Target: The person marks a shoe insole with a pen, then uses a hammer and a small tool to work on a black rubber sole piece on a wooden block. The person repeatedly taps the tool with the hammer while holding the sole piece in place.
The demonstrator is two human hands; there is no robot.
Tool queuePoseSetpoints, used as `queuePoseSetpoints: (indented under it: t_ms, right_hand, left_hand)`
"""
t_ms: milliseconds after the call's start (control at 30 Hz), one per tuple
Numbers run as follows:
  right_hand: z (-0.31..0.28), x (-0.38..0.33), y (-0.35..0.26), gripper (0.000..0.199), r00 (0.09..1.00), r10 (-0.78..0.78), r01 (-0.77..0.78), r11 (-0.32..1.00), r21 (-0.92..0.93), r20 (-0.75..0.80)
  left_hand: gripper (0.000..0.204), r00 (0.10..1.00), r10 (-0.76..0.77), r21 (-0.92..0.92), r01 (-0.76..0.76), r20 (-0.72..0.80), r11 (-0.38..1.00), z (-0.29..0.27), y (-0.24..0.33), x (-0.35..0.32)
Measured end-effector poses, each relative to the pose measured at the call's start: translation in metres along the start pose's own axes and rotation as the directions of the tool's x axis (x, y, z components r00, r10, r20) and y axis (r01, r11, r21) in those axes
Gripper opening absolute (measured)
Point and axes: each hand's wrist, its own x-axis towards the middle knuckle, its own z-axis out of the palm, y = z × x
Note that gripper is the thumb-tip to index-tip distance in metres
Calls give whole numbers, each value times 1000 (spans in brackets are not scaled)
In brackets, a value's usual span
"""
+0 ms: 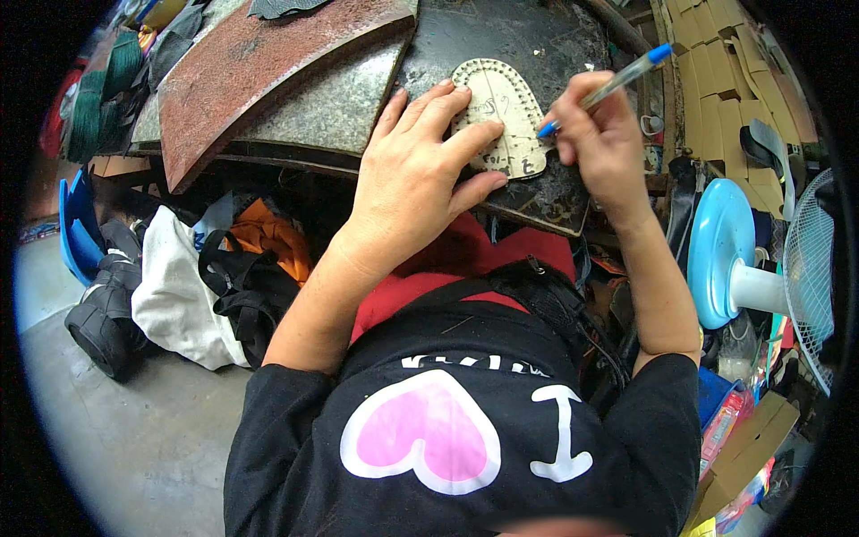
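A cream-coloured rounded template [494,89] lies on the dark worktop, with small holes along its curved edge and handwriting on its face. My left hand [420,152] rests flat on its left side, fingers spread, pressing on it. In my right hand [601,143] is a clear ballpoint pen [630,77] with a blue cap end, held slanted in a closed grip. Its blue tip [548,130] is at the template's right edge; whether it touches cannot be made out. What lies directly under the template is mostly hidden.
A curved reddish-brown slab [259,72] lies on a grey stone slab [358,116] to the left. The dark worktop [537,31] has a near edge close to my body. A blue-based fan [720,255] stands at right, below stacked cardboard [716,80]. Bags [179,295] sit at lower left.
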Motion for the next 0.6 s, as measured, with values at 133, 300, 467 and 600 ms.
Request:
queuePoseSetpoints:
  t_ms: [133, 300, 467, 600]
  right_hand:
    - [4, 2, -8, 8, 999, -35, 38, 994, -103, 31]
    - [6, 6, -6, 11, 995, 66, -48, 977, 206, -79]
    - [7, -1, -6, 10, 997, -81, 81, 997, -16, 2]
    - [1, 2, -9, 11, 991, 119, -102, 962, 252, -54]
  left_hand:
    - [47, 1000, 2, 2, -2, -5, 1000, 0, 0, 1]
    - [47, 1000, 11, 12, -10, -9, 1000, 0, -1, 1]
    - [46, 1000, 4, 5, -4, -11, 1000, 0, 1, 1]
    - [46, 1000, 8, 1, -8, -12, 1000, 0, 0, 1]
